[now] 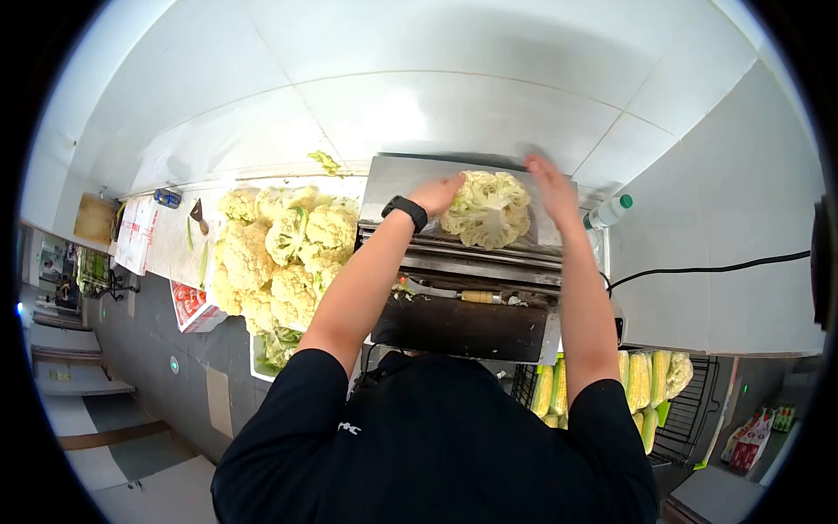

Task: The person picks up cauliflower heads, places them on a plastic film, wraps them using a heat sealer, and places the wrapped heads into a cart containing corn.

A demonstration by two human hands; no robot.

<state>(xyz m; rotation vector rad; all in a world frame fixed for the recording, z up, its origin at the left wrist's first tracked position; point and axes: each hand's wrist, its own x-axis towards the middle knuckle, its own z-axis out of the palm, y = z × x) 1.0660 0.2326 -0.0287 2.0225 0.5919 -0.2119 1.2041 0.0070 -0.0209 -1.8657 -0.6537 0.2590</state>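
Observation:
A cauliflower head [486,210], its cut stem side showing, lies on the metal top of a machine [393,179] by the wall. My left hand [436,194], below a black wristwatch, touches the left edge of the cauliflower, fingers bent against it. To the right of it my right hand [552,185] is held apart from the cauliflower, fingers extended and slightly blurred, nothing in it. A knife with a wooden handle [480,297] rests on the dark ledge in front of the machine.
A large pile of cauliflowers [279,249] stands to the left. Farther left are a small knife [199,216], a blue can [167,198] and a red-and-white box [196,307]. A green-capped bottle [608,212] and black cable [711,269] are at right, wrapped corn [640,380] below.

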